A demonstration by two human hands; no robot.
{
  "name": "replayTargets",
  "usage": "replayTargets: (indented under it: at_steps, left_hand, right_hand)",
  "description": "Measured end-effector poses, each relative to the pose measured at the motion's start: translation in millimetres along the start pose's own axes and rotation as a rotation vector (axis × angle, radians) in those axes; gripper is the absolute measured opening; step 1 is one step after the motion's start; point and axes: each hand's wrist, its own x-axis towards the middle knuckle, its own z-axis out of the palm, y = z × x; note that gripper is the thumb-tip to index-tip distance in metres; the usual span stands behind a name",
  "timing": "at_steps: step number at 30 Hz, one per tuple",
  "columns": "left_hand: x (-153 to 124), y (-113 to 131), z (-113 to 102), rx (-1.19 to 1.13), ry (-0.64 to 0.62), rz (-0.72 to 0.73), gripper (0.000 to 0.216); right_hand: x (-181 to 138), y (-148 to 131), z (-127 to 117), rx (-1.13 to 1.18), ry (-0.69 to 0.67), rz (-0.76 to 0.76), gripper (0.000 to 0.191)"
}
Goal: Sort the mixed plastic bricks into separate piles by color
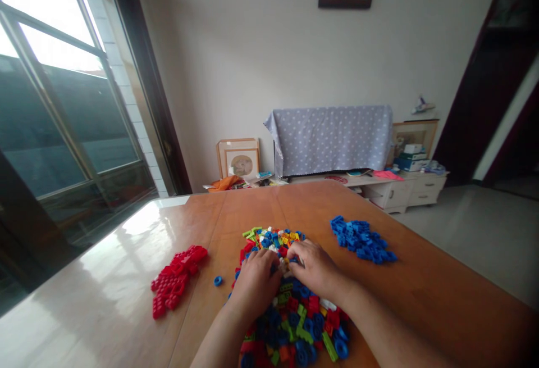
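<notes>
Mixed pile: a heap of small plastic building bricks in blue, red, green, yellow, orange and white lies on the near middle of the table, under both hands; the pieces are hard and glossy, blocky or round like little wheels.
Left hand: the left hand rests palm down on the left part of the heap, fingers curled loosely together with the tips at the pieces in the middle; whether it grips one cannot be told.
Right hand: the right hand lies palm down on the right part, its fingers bent toward the left hand's tips, touching small pale pieces; any grip is hidden beneath the fingers.
Stray piece: one blue ring sits alone just left of the heap.
Red pile: a flat scatter of red bricks lies well to the left.
Blue pile: a cluster of blue bricks lies to the right and further back.
Table: smooth orange-brown wooden table, shiny with window glare along its left side.
Hidden: the forearms are cut off at the lower edge; the bricks under the palms cannot be seen.
Background: a dotted grey cloth drapes something against the wall, a framed picture leaning beside it.
</notes>
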Motion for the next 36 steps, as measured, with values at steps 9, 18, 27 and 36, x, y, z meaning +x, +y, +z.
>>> replayTargets:
  at_steps: [9,18,27,36]
  left_hand:
    - [1,-4,-3,-0.001,0.012,-0.005,0.006]
    - [3,-16,-10,-0.015,0.067,-0.062,0.016]
    - [5,-52,-17,-0.235,0.302,-0.329,0.023]
    - [2,-73,-31,-0.491,0.519,-0.548,0.034]
  right_hand:
    - [5,85,-54,-0.039,0.326,0.297,0.020]
    - [-13,154,-88,-0.023,0.555,0.594,0.032]
    - [3,73,-63,0.109,0.369,0.328,0.032]
    - [-26,-66,-21,0.095,-0.397,-0.322,0.061]
